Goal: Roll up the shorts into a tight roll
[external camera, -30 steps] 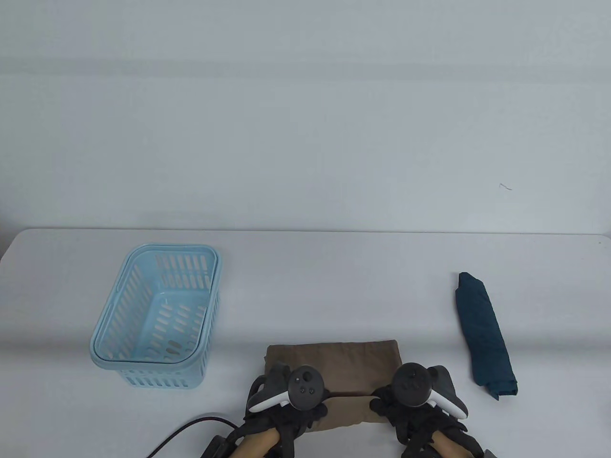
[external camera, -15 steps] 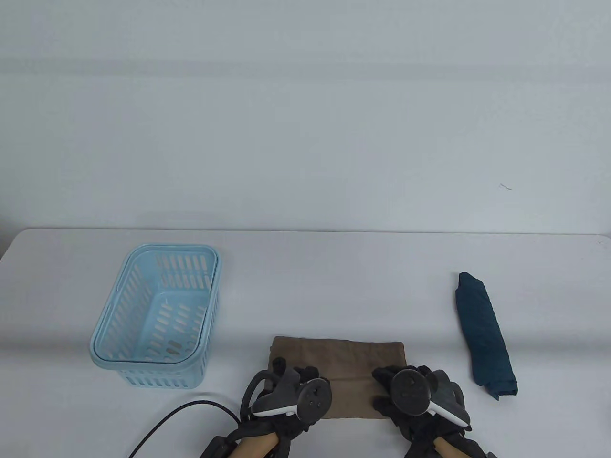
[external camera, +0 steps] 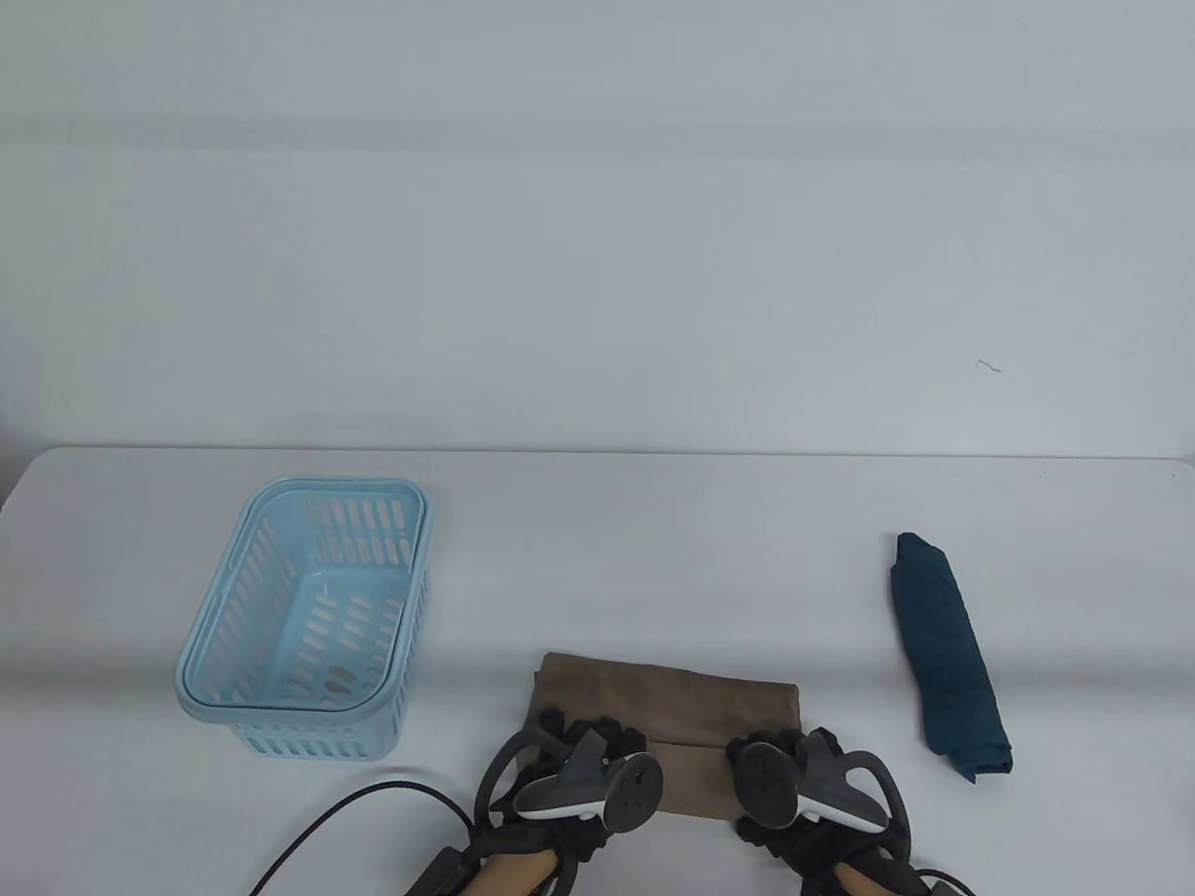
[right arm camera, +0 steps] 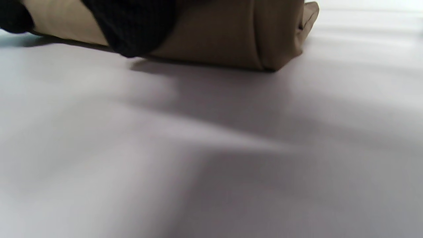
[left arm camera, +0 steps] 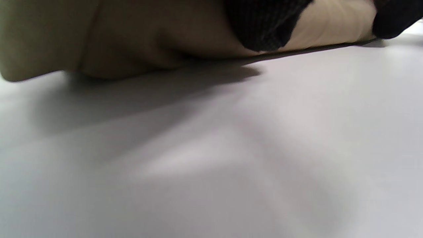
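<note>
The brown shorts (external camera: 681,709) lie folded at the table's front centre, the near part turned over into a thick roll. My left hand (external camera: 574,737) presses on the roll's left end and my right hand (external camera: 761,751) on its right end, fingers curled over the cloth. The left wrist view shows the roll (left arm camera: 132,36) close up with a gloved finger (left arm camera: 264,23) on it. The right wrist view shows the roll's right end (right arm camera: 231,36) with a finger (right arm camera: 132,26) over it.
A light blue plastic basket (external camera: 233,644) stands at the left. A dark teal rolled garment (external camera: 948,653) lies at the right. A black cable (external camera: 345,821) runs along the front edge by my left arm.
Both hands have rolled the near part of the shorts away from me. The flat far strip has grown narrower and the roll thicker. The trackers have tipped forward.
</note>
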`<state>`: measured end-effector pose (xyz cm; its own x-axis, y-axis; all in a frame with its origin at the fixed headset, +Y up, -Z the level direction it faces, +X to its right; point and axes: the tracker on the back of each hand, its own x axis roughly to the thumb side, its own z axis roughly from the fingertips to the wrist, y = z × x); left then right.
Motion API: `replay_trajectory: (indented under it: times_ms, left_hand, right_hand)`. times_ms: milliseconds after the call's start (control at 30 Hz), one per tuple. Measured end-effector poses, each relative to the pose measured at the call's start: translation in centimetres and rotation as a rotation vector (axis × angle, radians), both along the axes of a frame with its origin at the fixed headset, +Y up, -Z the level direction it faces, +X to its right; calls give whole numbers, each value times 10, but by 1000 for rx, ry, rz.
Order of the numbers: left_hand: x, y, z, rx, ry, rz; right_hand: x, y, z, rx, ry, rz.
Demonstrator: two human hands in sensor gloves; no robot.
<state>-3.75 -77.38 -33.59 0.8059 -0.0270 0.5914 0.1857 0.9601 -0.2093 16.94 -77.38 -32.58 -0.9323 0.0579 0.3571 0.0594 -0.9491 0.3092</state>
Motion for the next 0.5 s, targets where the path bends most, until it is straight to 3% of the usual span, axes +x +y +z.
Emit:
replay_trajectory:
  times_ms: [167,500]
  left_hand:
    - [-6,8,-7,-8,12,86]
    - [-23,20,-15,-120,98,257]
  right_hand:
    - [4,6,-2,31,17,-47]
    - [24,11,-15,-185,-120,-385]
